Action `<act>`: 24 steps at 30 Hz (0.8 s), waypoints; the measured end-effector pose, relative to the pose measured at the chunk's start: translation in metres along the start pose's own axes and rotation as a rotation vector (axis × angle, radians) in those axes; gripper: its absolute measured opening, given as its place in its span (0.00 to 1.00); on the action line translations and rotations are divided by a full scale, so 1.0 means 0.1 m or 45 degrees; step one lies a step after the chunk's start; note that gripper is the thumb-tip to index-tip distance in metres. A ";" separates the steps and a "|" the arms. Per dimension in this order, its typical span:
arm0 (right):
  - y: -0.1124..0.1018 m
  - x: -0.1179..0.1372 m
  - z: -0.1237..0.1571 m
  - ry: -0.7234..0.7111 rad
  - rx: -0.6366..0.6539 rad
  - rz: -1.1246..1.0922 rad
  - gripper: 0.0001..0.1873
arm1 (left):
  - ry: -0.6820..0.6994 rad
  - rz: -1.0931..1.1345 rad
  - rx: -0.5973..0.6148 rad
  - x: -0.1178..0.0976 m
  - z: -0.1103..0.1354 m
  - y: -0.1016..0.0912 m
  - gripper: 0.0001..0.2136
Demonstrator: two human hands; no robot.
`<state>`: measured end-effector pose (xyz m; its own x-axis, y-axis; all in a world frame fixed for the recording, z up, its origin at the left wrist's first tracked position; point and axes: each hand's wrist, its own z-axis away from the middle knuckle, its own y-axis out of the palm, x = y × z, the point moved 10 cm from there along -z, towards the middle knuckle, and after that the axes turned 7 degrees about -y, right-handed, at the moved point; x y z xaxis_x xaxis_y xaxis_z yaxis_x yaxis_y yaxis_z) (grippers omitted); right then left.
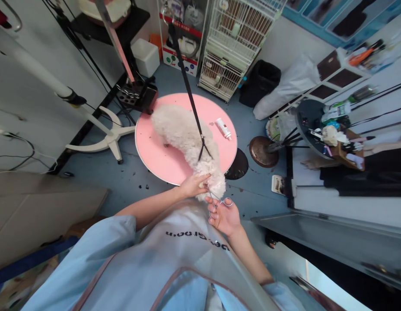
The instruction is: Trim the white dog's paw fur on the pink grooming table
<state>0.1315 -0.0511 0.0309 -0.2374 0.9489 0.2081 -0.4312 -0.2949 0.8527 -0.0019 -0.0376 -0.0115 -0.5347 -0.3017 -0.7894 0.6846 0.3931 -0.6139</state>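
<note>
A fluffy white dog (177,129) stands on a round pink grooming table (155,160), its head towards me at the table's near edge. My left hand (194,185) is closed on the side of the dog's head, around the ear; fur hides some of the fingertips. In my right hand (227,217) is a slim metal tool with scissor-like finger loops (227,201). Its tip points at the fur beside my left thumb; whether it is scissors or a clamp I cannot tell. A black leash (189,86) runs down to the dog's neck. Behind the head lies a white bottle (223,128).
Wire cages (220,73) and a black bin (260,82) stand beyond the table. A white-legged stand (112,138) is at the left. On the right are a round stool (264,152) and a dark side table (306,116) with bottles and grooming items.
</note>
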 end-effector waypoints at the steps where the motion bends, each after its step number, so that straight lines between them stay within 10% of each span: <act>1: -0.01 0.00 -0.01 0.000 -0.010 -0.007 0.23 | 0.006 0.002 -0.002 0.00 0.00 0.00 0.30; 24: -0.06 0.13 0.35 -0.267 -0.208 0.075 0.16 | 0.232 0.151 -0.210 -0.37 0.04 -0.13 0.21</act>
<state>0.1616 -0.0329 0.0457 -0.0883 0.9271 0.3643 -0.5606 -0.3486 0.7512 0.0109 -0.0356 0.0253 -0.5463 -0.0897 -0.8328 0.6656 0.5572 -0.4966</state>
